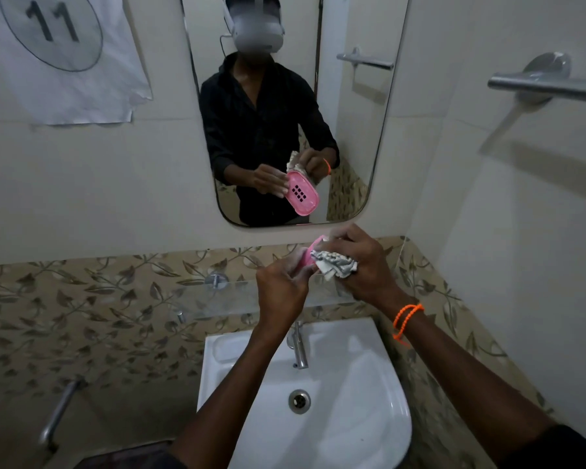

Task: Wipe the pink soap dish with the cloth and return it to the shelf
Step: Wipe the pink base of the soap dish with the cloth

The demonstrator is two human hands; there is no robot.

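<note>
Head view: the right hand [359, 265], with an orange beaded bracelet [407, 319] on its wrist, grips a bunched grey-and-white cloth [334, 265] and presses it against the pink soap dish [310, 253]. The left hand [281, 286] holds that dish by its lower edge, tilted up, above the glass shelf [217, 299] and white washbasin [369, 418]. The mirror [352, 164] shows the dish's slotted underside.
</note>
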